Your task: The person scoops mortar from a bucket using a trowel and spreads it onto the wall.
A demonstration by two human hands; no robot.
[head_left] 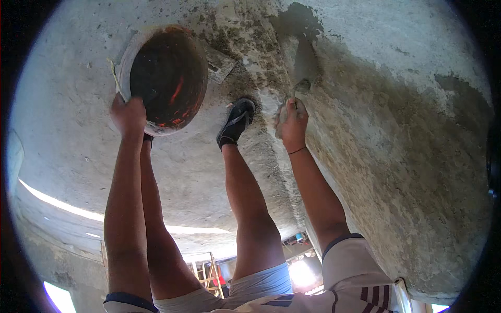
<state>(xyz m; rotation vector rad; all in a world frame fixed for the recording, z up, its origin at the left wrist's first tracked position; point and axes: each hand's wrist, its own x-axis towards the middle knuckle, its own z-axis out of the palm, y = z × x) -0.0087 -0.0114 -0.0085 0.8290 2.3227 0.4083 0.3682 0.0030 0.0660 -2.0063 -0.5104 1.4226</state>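
My left hand grips the near-left rim of a round basin with a dark, red-streaked inside; a small dark flat piece by my thumb is too unclear to name. My right hand is closed on the handle of a trowel, its grey blade lying against the concrete surface at the right, on a patch of darker wet mortar. A flat grey board or tool lies just right of the basin, partly hidden behind it.
My sandalled foot stands between the basin and the seam of the rough concrete surface; my other foot is mostly behind the basin. At the bottom middle, wooden framing, assorted small items and bright openings show in the distance.
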